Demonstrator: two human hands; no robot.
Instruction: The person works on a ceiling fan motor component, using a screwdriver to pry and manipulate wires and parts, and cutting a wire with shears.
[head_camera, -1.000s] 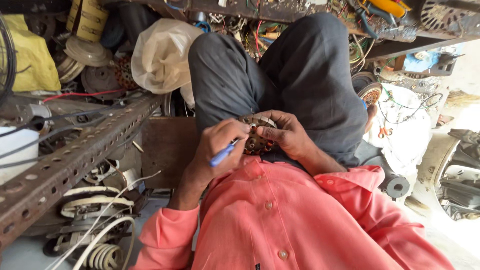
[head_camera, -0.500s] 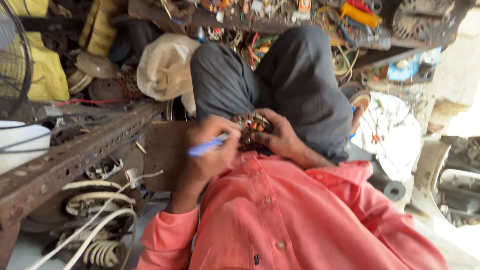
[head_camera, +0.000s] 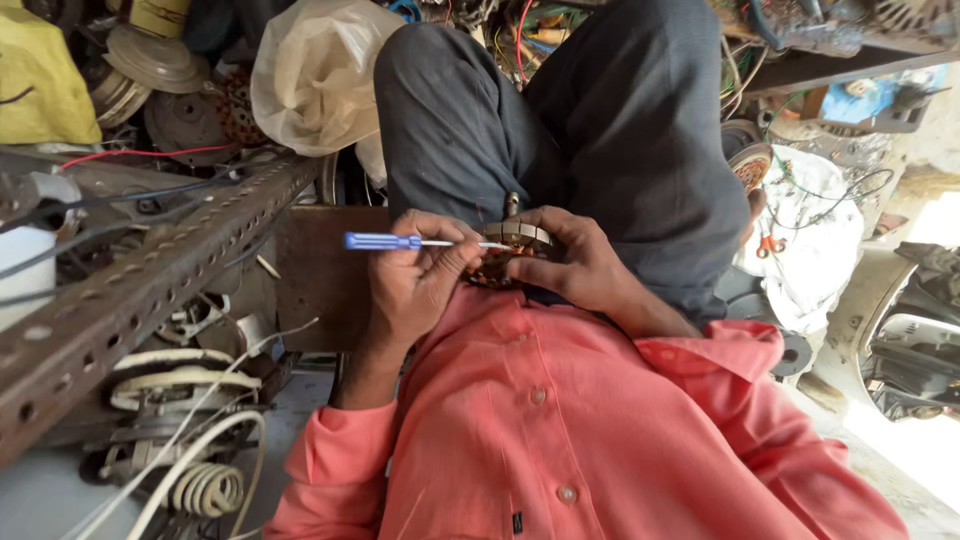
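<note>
Round copper-wound metal motor stator rests on our lap against the dark trousers, clasped by the right hand. Our left hand, fingers closed around a blue-handled slim screwdriver, lies just beside it. The shaft runs level, tip meeting the stator's near edge.

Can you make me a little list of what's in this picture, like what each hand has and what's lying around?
left hand: holds a blue-handled screwdriver, its tip at the motor part
right hand: grips a round motor part over the lap
clothes: coral shirt, dark trousers
at picture left: rusty perforated metal bar, white cords, yellow bag
top: pale plastic bag, tangled wires
at picture right: white cloth
</note>
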